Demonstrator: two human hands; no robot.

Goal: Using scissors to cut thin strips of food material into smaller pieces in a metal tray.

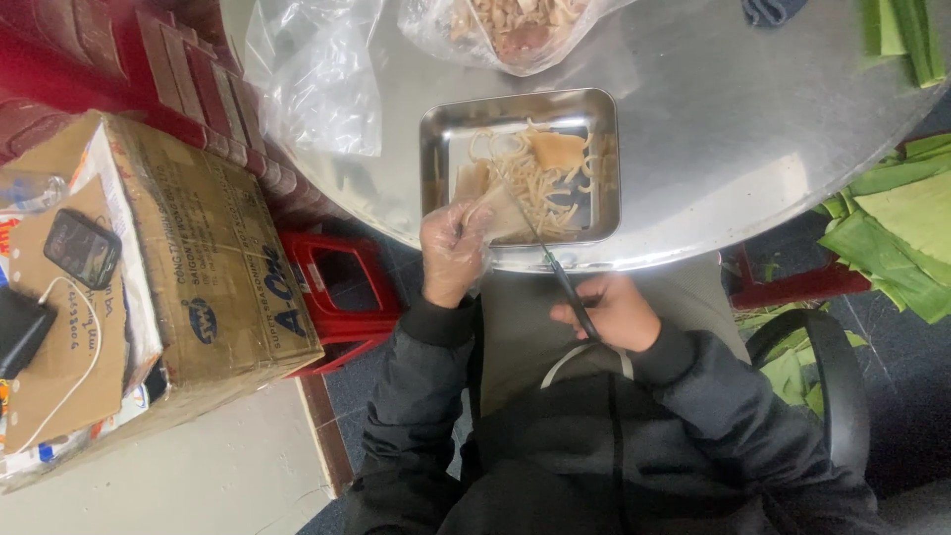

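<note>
a pale sheet [498, 210] of soft food sits at the near edge of a square steel tray [433, 149], pinched at its near corner by my left hand [453, 253], which wears a thin clear glove with fingers pressed together on the sheet. my right hand [609, 309], bare, is closed through the handles of dark scissors [560, 275] whose blades reach up over the tray rim to the sheet; i cannot tell how far the blades are parted. beyond the sheet the tray holds a heap of cut pale strips [535, 178] and another flat piece [555, 149]. the tray rests on a round metal table [713, 119] just above my lap. farther back on the table lie a clear bag [317, 69], crumpled, and a second bag of brownish food [510, 25]. green leaves [897, 223] are stacked to the right, beside a dark chair [842, 381]. to the left stands a cardboard box [203, 253] with a phone [81, 248] on top and a red stool [342, 292] just beside it.
</note>
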